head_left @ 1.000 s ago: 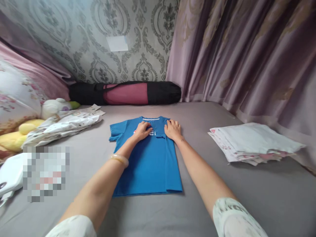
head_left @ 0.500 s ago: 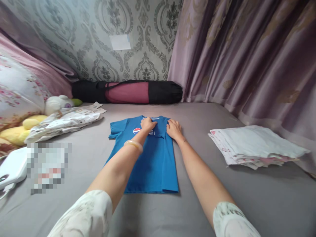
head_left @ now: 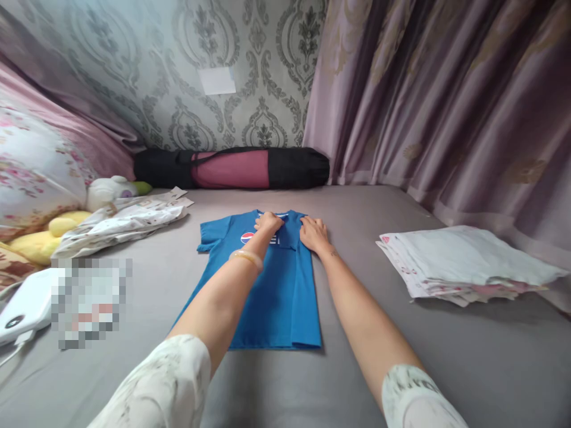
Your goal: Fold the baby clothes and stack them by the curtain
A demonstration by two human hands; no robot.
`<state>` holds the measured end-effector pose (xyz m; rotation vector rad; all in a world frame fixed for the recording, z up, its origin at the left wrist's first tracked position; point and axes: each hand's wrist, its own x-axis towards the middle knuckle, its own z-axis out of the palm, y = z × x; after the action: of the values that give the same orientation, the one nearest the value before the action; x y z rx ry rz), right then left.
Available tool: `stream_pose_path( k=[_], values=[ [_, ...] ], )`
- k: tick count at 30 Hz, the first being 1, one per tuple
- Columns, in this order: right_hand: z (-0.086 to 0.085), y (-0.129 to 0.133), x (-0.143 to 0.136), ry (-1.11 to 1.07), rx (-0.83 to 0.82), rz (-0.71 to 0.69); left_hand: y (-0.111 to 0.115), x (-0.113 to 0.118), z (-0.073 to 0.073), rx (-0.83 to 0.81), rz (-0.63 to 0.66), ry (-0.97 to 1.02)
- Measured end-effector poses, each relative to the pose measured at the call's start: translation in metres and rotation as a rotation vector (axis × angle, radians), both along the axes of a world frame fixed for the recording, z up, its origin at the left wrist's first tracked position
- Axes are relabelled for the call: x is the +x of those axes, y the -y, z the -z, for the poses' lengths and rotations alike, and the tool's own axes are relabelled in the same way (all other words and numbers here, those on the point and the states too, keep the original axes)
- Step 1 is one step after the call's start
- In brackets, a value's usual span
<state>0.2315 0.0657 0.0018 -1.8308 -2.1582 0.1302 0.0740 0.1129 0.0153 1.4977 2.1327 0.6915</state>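
Observation:
A blue T-shirt (head_left: 267,297) lies on the grey bed sheet, its neckline away from me and its left short sleeve spread out. The right side is folded inward over the chest, with the sleeve lying across the printed letters. My left hand (head_left: 269,223) is closed at the collar, its fingers pinched on the blue cloth. At the folded right shoulder edge, my right hand (head_left: 314,233) rests with bent fingers pressed together on the shirt. A round logo shows beside my left wrist, which wears a pale bangle.
Folded pale cloths (head_left: 464,258) are stacked at the right. A black and pink long bag (head_left: 232,168) lies along the wall. Plush toys, a patterned cloth (head_left: 129,223), a white device (head_left: 31,303) with a cable and a blurred item are at the left.
The view has shifted slightly. My left hand has closed more tightly near the collar, while my right hand has stayed at the shoulder with its fingers a little more bent.

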Motion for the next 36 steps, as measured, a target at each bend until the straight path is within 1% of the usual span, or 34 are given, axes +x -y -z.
stream_pose_path(
  k=[2,3,5,8,10,13,18,23,27,30,33,35,36],
  values=[
    [0.0,0.0,0.0,-0.008,-0.003,0.003,0.004,0.001,-0.002,-0.006,0.001,0.016],
    [-0.001,0.0,0.0,-0.012,-0.005,0.005,0.006,0.002,-0.003,0.011,0.022,0.026],
    [0.0,-0.001,0.0,-0.017,-0.013,0.01,0.013,0.004,-0.004,0.138,0.138,0.032],
    [0.0,-0.002,0.0,-0.014,-0.019,0.013,0.025,0.009,-0.002,0.347,0.333,-0.004],
    [-0.001,-0.002,0.001,-0.01,-0.028,0.008,0.032,0.012,0.002,0.419,0.437,-0.042],
    [-0.002,-0.002,0.003,-0.014,-0.044,-0.001,0.041,0.018,0.005,0.407,0.532,-0.118],
    [-0.002,-0.004,0.005,-0.013,-0.056,0.0,0.053,0.025,0.004,0.296,0.603,-0.275],
    [0.0,-0.01,0.008,-0.011,-0.095,0.002,0.061,0.027,0.008,0.287,0.613,-0.31],
    [0.001,-0.017,0.012,-0.047,-0.105,0.007,0.063,0.028,0.012,0.326,0.59,-0.252],
    [-0.001,-0.02,0.014,-0.103,-0.097,0.036,0.06,0.024,0.011,0.346,0.495,-0.132],
    [-0.006,-0.017,0.007,-0.131,-0.023,0.083,0.058,0.015,0.01,0.318,0.356,-0.057],
    [-0.007,-0.011,-0.002,-0.111,0.003,0.049,0.057,0.008,0.01,0.279,0.293,-0.065],
    [-0.007,-0.007,-0.008,-0.093,-0.008,0.018,0.057,0.006,0.011,0.257,0.275,-0.084]
  ],
)
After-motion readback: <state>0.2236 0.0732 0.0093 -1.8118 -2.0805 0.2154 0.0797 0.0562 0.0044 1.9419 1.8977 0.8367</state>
